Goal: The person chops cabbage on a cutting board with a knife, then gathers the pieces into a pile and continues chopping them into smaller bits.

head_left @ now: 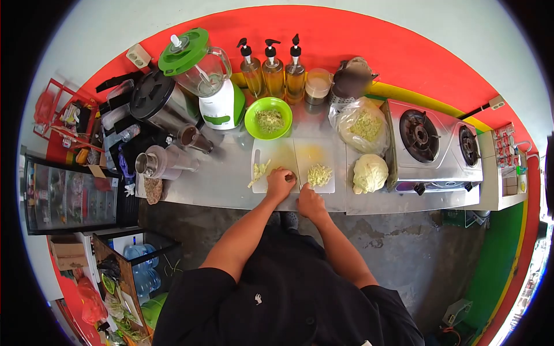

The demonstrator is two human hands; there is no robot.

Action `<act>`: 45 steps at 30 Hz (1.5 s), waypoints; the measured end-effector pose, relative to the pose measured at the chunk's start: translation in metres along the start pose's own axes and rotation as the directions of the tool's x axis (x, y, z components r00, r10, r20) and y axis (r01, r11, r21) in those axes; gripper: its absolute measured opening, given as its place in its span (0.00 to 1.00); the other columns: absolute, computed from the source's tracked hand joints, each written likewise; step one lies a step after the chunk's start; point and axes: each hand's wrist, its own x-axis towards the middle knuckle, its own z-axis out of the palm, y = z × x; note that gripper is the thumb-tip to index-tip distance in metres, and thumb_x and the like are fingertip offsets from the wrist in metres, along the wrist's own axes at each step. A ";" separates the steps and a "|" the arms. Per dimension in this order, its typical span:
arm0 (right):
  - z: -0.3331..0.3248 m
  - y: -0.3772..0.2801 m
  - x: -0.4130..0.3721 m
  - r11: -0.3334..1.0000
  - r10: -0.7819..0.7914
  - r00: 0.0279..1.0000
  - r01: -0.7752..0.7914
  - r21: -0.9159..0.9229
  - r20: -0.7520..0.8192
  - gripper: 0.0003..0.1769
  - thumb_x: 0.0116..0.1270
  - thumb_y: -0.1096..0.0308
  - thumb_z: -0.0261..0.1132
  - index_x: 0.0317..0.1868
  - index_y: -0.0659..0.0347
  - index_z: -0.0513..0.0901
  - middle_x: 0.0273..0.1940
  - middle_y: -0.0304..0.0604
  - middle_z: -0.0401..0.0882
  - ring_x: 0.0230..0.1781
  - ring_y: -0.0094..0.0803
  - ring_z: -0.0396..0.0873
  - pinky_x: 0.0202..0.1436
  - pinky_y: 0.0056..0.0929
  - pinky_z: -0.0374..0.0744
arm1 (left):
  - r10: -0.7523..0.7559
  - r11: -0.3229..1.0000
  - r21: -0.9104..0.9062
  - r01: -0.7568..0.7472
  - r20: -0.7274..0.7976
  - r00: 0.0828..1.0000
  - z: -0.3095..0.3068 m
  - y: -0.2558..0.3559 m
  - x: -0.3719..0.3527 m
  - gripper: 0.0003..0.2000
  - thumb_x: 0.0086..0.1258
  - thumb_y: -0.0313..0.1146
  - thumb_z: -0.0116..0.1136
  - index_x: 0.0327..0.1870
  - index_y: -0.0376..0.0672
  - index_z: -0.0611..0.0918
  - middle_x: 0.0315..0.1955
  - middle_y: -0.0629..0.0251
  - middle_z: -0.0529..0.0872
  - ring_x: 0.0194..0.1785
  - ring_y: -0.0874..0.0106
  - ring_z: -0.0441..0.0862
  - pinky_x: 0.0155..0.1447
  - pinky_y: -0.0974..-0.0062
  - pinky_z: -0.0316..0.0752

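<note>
My left hand (pixel 280 183) rests curled on the near edge of the left cutting board (pixel 276 155), pressing on a bit of cabbage I can barely see under the fingers. My right hand (pixel 310 202) is closed at the front edge between the two boards; a knife may be in it, but the blade is not visible. A pile of shredded cabbage (pixel 319 174) lies on the right board (pixel 314 154). Cabbage strips (pixel 259 171) lie at the left board's left side. A cabbage head (pixel 370 173) sits to the right.
A green bowl (pixel 268 118) of shredded cabbage stands behind the boards, with a green-lidded blender (pixel 209 75), three pump bottles (pixel 273 69) and a bag of cabbage (pixel 363 127). A two-burner gas stove (pixel 435 144) is at the right. Metal pots (pixel 158 104) crowd the left.
</note>
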 end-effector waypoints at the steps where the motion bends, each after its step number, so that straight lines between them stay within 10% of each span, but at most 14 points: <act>1: -0.001 0.002 0.000 1.000 -0.004 1.000 0.004 -0.012 0.017 0.25 0.65 0.63 0.65 0.52 0.73 0.67 0.44 0.70 0.84 0.48 0.65 0.84 0.53 0.56 0.82 | -0.045 0.997 -0.068 0.049 0.053 0.998 0.000 -0.002 0.002 0.05 0.55 0.32 0.70 0.32 0.46 0.88 0.34 0.67 0.86 0.45 0.62 0.82 0.49 0.56 0.74; 7: 0.004 -0.006 -0.010 1.000 0.018 0.999 -0.017 -0.017 0.051 0.24 0.66 0.64 0.64 0.53 0.73 0.67 0.46 0.69 0.84 0.50 0.63 0.84 0.55 0.55 0.82 | -0.010 0.999 -0.045 0.012 0.054 0.998 -0.005 0.003 0.002 0.09 0.57 0.29 0.70 0.38 0.38 0.88 0.33 0.57 0.86 0.39 0.63 0.86 0.45 0.68 0.80; 45: 0.017 -0.012 -0.006 1.000 -0.021 1.000 0.022 0.021 -0.020 0.24 0.67 0.63 0.60 0.53 0.74 0.66 0.44 0.71 0.83 0.46 0.67 0.84 0.53 0.58 0.81 | 0.197 0.979 -0.054 -0.194 0.038 0.980 -0.011 -0.009 -0.004 0.08 0.58 0.25 0.67 0.39 0.38 0.86 0.38 0.61 0.86 0.47 0.60 0.81 0.47 0.66 0.78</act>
